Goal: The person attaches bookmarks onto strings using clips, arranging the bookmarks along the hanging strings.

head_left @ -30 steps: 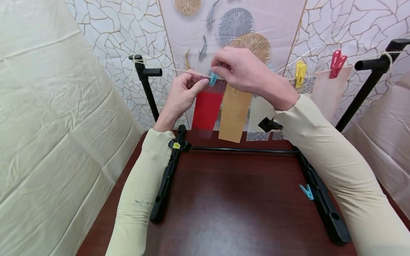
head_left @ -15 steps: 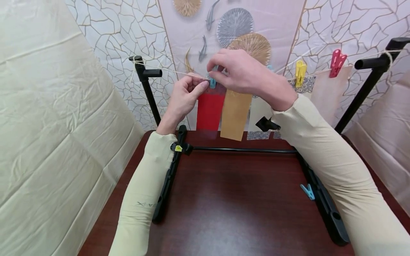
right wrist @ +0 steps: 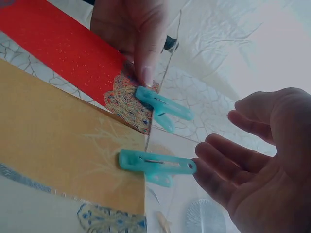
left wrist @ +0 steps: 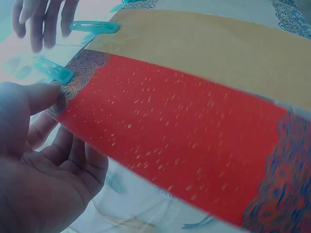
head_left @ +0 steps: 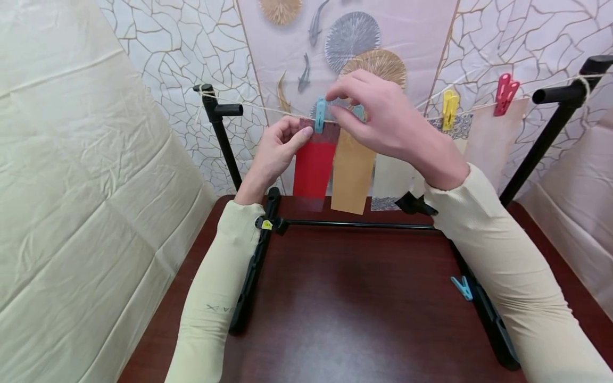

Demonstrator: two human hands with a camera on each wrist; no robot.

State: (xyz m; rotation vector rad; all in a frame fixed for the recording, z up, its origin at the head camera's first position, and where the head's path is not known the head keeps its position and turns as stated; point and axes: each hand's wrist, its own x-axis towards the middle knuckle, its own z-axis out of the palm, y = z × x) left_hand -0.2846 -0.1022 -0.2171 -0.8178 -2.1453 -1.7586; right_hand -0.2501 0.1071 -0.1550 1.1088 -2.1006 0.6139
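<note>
A red paper strip (head_left: 313,167) with patterned ends hangs from a thin cord (head_left: 254,108). Its top left corner is pinched between the thumb and fingers of my left hand (head_left: 270,157). A light blue clothespin (head_left: 320,114) clips the strip's top edge at the cord. Just right of that clothespin is my right hand (head_left: 390,122), its fingers loosely bent and holding nothing; the right wrist view shows a gap between them. Beside the red strip hangs a tan strip (right wrist: 63,131), clipped by another blue clothespin (right wrist: 155,161) close to my right fingertips.
Further right hang pale strips under a yellow clothespin (head_left: 449,110) and a red clothespin (head_left: 505,94). The cord runs between black stand posts (head_left: 221,135). A loose blue clothespin (head_left: 462,288) lies on the dark table (head_left: 354,308) by the stand's right foot.
My right hand has let go of the blue clothespin on the red strip and moved slightly right, away from it. My left hand stays at the strip's corner.
</note>
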